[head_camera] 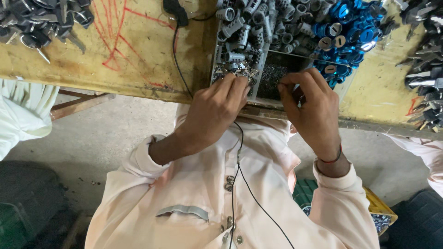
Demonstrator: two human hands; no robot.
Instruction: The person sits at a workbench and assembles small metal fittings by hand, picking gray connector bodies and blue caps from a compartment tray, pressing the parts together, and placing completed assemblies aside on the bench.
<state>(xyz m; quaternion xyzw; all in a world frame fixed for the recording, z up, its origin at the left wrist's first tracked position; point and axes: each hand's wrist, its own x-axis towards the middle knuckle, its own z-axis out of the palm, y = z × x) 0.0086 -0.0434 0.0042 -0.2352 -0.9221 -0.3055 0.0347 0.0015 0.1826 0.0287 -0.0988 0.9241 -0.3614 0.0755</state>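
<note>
My left hand (217, 108) rests at the near edge of a divided metal tray (262, 76), its fingertips in a heap of tiny silvery parts (230, 70). My right hand (309, 103) is curled beside it over the tray's dark compartment (273, 78), fingers pinched on a small part that I can barely see. Behind the tray lie several grey lock cylinders (254, 20) and a pile of blue round caps (348, 32).
The yellow wooden workbench (115, 50) carries red scribbles, a heap of dark keys (41, 20) at far left and more keys (427, 60) at far right. A black cable (177, 55) runs down over my shirt. A crate (380, 214) stands on the floor.
</note>
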